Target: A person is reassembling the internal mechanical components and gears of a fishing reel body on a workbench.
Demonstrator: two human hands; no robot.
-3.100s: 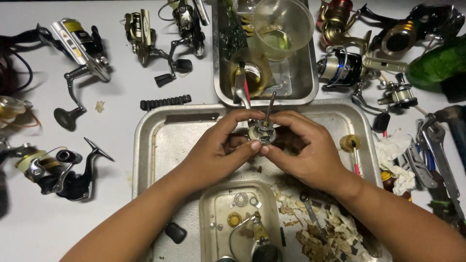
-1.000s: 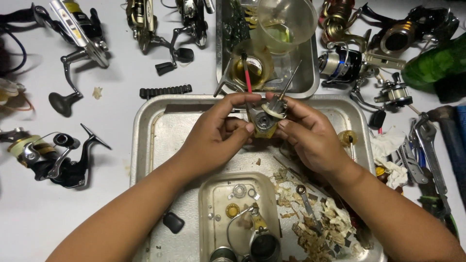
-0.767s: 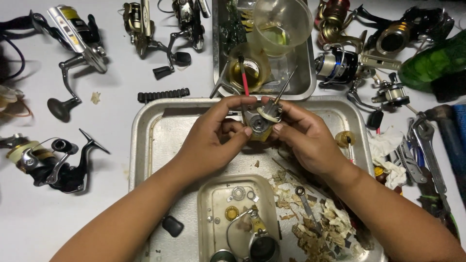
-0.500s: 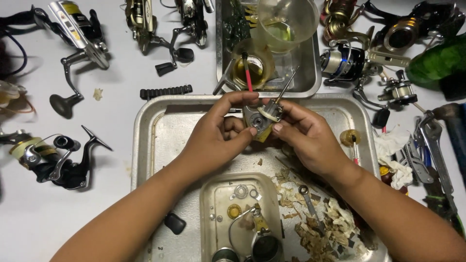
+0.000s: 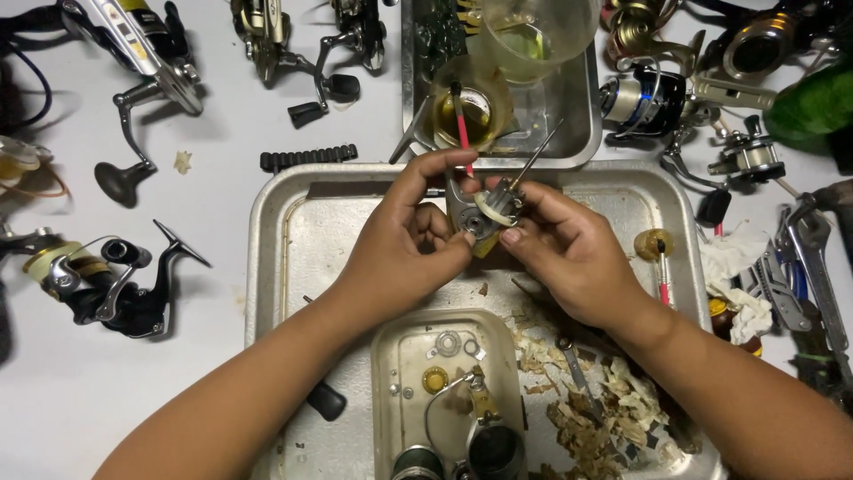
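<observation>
Both my hands hold a small fishing reel body point(image 5: 484, 213) above a large metal tray point(image 5: 284, 258). My left hand point(image 5: 404, 236) grips the body from the left, thumb and fingers wrapped round it. My right hand point(image 5: 564, 244) pinches its right side, where a pale round gear and a thin metal shaft point(image 5: 538, 156) stick up toward the far edge. The underside of the reel body is hidden by my fingers.
A smaller tray point(image 5: 400, 373) near me holds washers, a gear and reel parts. A far tray point(image 5: 569, 133) holds a cup with a red brush point(image 5: 462, 133) and a clear jug point(image 5: 533, 36). Several spinning reels point(image 5: 107, 280) lie around; wrenches point(image 5: 817, 284) at right; scraps point(image 5: 586, 409).
The reel body has been lifted slightly toward the far edge of the tray and turned between my fingers. Both hands keep their grip.
</observation>
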